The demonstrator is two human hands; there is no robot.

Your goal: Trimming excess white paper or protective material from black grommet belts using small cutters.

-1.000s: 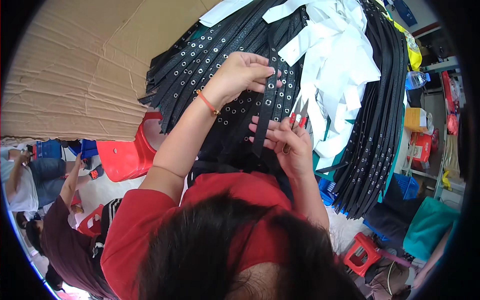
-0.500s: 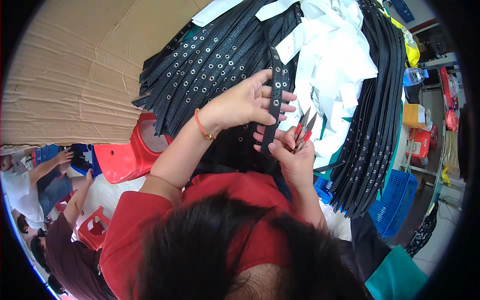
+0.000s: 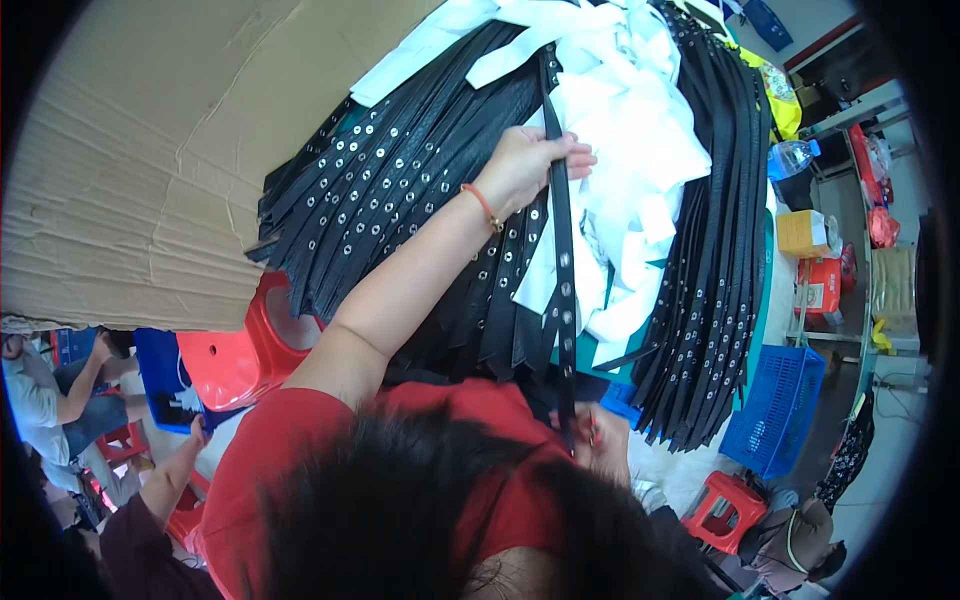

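A black belt (image 3: 566, 290) with metal eyelets is stretched lengthwise in front of me. My left hand (image 3: 525, 168) pinches its upper part between thumb and fingers, beside white strips. Down by my chest, my right hand (image 3: 604, 440) is closed around the belt's lower part; a bit of red shows among its fingers, and the scissors seen there earlier are mostly hidden. Under and left of my left arm lies a fanned pile of black eyelet belts (image 3: 385, 165). White strips (image 3: 625, 130) are heaped to the right of the belt.
More black belts (image 3: 700, 270) hang at the right. Cardboard (image 3: 130, 160) spans the left, above a red stool (image 3: 235, 355). A blue crate (image 3: 775, 410) and a water bottle (image 3: 793, 158) are at the right. Other people sit at lower left and lower right.
My left hand has moved up and closed on the belt. My right hand has drawn down toward my chest, stretching the belt; the scissor blades no longer show.
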